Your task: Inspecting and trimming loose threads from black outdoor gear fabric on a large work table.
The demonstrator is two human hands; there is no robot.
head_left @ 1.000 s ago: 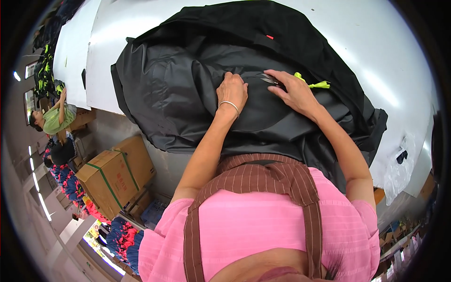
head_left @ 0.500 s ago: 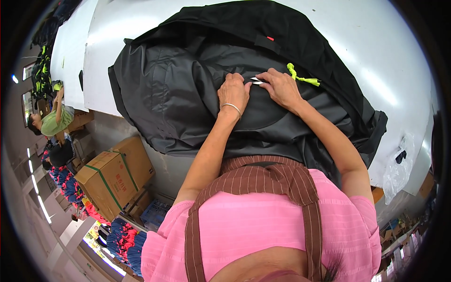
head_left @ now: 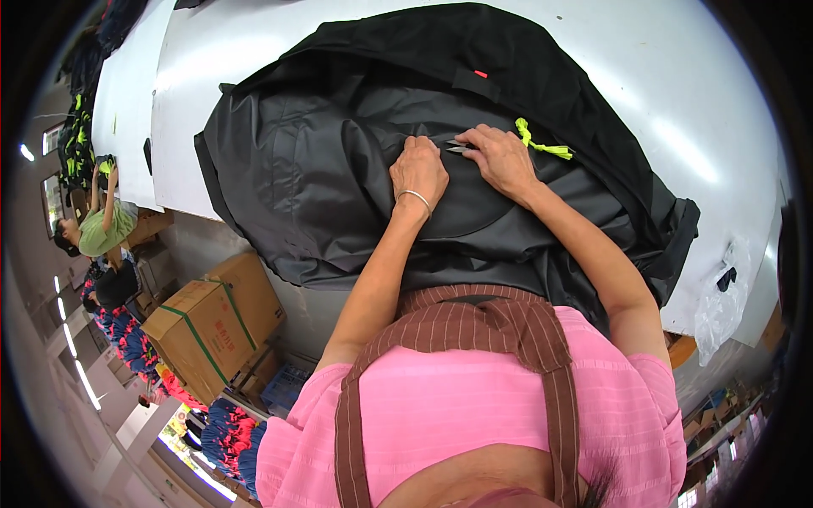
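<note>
A black jacket lies spread over a white table. My left hand, with a thin bracelet at the wrist, pinches a fold of the dark fabric near the jacket's middle. Close beside it, my right hand holds small metal thread snips, their tip pointing at the pinched fabric. A neon yellow-green cord trails from behind my right hand over the jacket. A small red tag shows on the far part of the jacket.
Cardboard boxes stand on the floor to the left below the table edge. Another person in a green top works at far left. A clear plastic bag hangs at the table's right edge. Stacks of coloured garments lie lower left.
My right hand moved left toward my left hand, bringing the snips to the pinched fabric. The yellow-green cord moved with it. My left hand stayed on the fold.
</note>
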